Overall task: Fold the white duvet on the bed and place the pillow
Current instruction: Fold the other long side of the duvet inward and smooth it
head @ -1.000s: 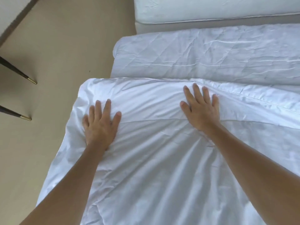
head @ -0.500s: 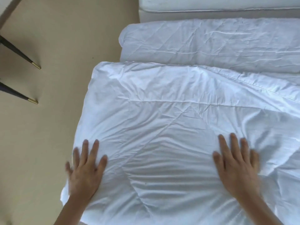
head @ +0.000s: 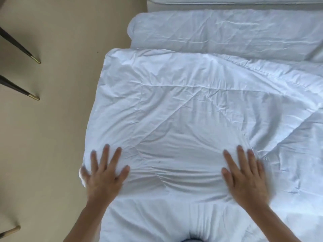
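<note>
The white duvet (head: 183, 105) lies folded and creased across the bed, its left corner hanging over the bed's side. My left hand (head: 104, 173) presses flat on the duvet near its left edge, fingers straight and spread. My right hand (head: 244, 175) lies flat on the duvet further right, fingers straight. Beyond the duvet's far edge a long white rolled or folded layer of bedding (head: 227, 34) lies across the bed. A white padded edge (head: 227, 0), possibly the pillow, shows at the very top.
Beige floor (head: 52, 137) runs along the left of the bed. Three dark furniture legs with brass tips (head: 35, 59) (head: 34, 97) (head: 12, 230) stand on it at the far left.
Both hands have slid along the duvet toward me from its far edge, staying flat on it. Over the last half second they barely moved.
</note>
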A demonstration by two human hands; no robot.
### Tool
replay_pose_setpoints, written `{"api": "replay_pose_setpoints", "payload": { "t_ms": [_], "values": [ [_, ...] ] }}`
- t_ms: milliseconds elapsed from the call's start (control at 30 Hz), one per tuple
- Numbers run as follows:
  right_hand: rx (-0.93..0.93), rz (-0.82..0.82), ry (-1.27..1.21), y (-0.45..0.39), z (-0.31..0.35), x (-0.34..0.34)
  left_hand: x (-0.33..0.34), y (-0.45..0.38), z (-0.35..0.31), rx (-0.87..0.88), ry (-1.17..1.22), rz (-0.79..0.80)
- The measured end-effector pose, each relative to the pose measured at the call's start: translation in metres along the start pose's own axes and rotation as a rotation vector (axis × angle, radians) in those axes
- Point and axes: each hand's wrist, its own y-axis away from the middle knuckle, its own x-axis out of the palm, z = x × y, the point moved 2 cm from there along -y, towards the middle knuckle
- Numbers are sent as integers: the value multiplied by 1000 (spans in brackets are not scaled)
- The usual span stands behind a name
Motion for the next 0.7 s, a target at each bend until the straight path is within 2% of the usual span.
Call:
{"api": "replay_pose_setpoints", "payload": {
  "t_ms": [100, 233, 333, 500, 600, 700],
  "values": [
    [94, 132, 10, 16, -30, -7, -9, 13, 22, -160, 197, 70],
    [215, 136, -80, 23, 7, -42, -41, 28, 5, -173, 196, 90],
    [158, 57, -157, 47, 44, -84, -79, 57, -16, -89, 186, 38],
    [64, -71, -304, 116, 95, -168, -156, 138, -47, 116, 216, -173],
    [28, -91, -345, 173, 110, -200, -189, 190, -60, 222, 214, -272],
    [37, -48, -367, 233, 112, -222, -211, 238, -76, 283, 233, -249]
  ]
}}
